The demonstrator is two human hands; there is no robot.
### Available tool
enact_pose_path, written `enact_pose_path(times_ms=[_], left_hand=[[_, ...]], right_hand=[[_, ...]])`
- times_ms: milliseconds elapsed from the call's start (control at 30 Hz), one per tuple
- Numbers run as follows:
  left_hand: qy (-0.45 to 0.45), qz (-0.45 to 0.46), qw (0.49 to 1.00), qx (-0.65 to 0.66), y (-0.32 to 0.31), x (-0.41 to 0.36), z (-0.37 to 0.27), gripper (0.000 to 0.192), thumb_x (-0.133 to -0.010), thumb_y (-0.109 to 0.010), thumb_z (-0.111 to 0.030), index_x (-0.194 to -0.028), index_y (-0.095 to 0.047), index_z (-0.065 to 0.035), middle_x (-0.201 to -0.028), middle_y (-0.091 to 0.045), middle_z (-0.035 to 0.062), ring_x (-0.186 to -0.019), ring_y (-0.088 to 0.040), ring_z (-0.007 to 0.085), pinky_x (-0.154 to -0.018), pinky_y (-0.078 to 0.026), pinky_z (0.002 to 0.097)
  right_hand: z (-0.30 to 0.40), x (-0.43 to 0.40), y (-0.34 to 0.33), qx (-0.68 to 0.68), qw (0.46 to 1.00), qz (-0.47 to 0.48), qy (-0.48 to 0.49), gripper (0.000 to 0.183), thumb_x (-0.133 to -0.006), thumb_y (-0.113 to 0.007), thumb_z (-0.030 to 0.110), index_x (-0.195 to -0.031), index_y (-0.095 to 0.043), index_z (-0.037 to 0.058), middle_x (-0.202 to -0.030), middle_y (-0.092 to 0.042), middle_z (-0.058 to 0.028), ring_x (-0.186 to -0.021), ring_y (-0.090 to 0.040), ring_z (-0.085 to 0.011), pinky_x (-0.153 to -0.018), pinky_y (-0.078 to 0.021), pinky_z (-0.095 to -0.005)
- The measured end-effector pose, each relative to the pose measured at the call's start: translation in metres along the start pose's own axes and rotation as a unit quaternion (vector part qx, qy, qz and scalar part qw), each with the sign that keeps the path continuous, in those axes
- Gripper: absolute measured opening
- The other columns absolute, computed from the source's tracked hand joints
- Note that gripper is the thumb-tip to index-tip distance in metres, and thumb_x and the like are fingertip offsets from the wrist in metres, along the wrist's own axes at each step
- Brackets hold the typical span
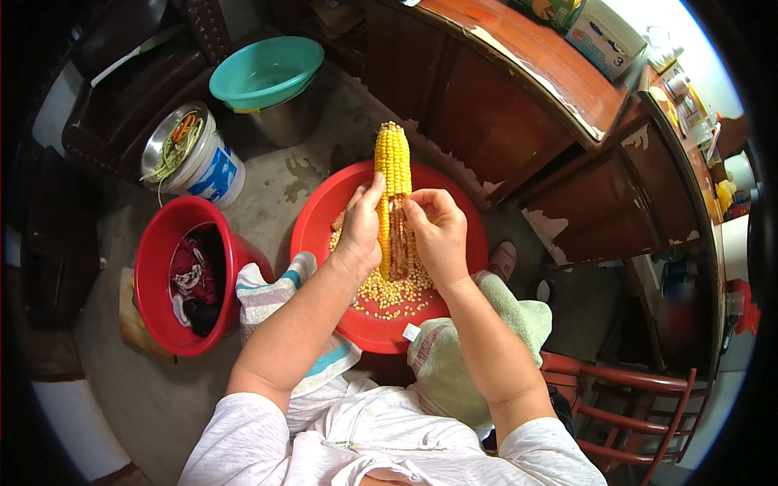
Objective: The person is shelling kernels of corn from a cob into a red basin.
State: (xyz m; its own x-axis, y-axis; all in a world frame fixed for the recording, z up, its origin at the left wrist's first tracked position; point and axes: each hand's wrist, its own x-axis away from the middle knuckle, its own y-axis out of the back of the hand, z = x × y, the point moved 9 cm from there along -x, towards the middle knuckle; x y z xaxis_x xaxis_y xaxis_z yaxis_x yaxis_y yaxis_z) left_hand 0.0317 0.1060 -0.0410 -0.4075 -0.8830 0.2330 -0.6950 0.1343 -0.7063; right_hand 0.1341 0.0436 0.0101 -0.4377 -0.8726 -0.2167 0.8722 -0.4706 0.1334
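Observation:
An ear of yellow corn [394, 159] points away from me over a red plastic basin [316, 203]. My left hand [360, 234] grips its left side, the thumb lying along the kernels. On the lower half a strip of bare brownish cob [398, 243] shows where kernels are gone; the upper half is covered in kernels. The bent fingers and thumb of my right hand [439, 231] touch the cob's right side, at the upper end of that strip. Loose corn kernels [389, 297] are spread in the basin below. Whether the right fingers pinch a kernel is hidden.
Left of the basin stands a red bucket [146, 285] holding dark cloth. Behind it are a white pail [228, 176] with vegetable peelings and a teal basin [267, 73] on a metal pot. Wooden cabinets [486, 115] line the right; a wooden chair [632, 379] stands lower right. Towels [437, 358] cover my knees.

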Motion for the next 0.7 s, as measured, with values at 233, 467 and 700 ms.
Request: enact_pose_path(times_ms=[233,467,700], left_hand=[[0.033,0.043,0.997,0.053,-0.005,0.001,0.0,0.032,-0.098,-0.042,-0.035,-0.111,-0.053,-0.0074,-0.095,-0.06,0.0039,-0.084,-0.059,0.0144,-0.077,-0.049,0.0308],[0.061,0.046,0.995,0.06,-0.006,0.002,0.004,0.034,-0.097,-0.042,-0.039,-0.106,-0.056,-0.0096,-0.092,-0.062,0.0044,-0.082,-0.06,0.0165,-0.077,-0.049,0.0328],[0.073,0.053,0.994,0.068,-0.01,0.005,0.002,0.032,-0.097,-0.042,-0.038,-0.106,-0.056,-0.0107,-0.092,-0.061,0.0037,-0.081,-0.059,0.0153,-0.076,-0.049,0.0321]], right_hand=[[-0.013,-0.004,0.004,-0.235,0.964,0.015,-0.125,0.01,-0.086,-0.064,0.008,-0.091,-0.06,0.0004,-0.083,-0.062,-0.0038,-0.078,-0.06,-0.0112,-0.076,-0.0494,-0.026],[-0.025,-0.003,-0.001,-0.367,0.899,0.025,-0.238,0.009,-0.082,-0.064,0.003,-0.09,-0.06,0.0008,-0.084,-0.063,-0.0069,-0.074,-0.062,-0.015,-0.072,-0.0494,-0.0268],[-0.034,-0.004,-0.004,-0.465,0.841,0.034,-0.274,0.005,-0.083,-0.054,0.009,-0.081,-0.058,0.0057,-0.074,-0.059,-0.0048,-0.067,-0.056,-0.0144,-0.066,-0.0465,-0.0272]])
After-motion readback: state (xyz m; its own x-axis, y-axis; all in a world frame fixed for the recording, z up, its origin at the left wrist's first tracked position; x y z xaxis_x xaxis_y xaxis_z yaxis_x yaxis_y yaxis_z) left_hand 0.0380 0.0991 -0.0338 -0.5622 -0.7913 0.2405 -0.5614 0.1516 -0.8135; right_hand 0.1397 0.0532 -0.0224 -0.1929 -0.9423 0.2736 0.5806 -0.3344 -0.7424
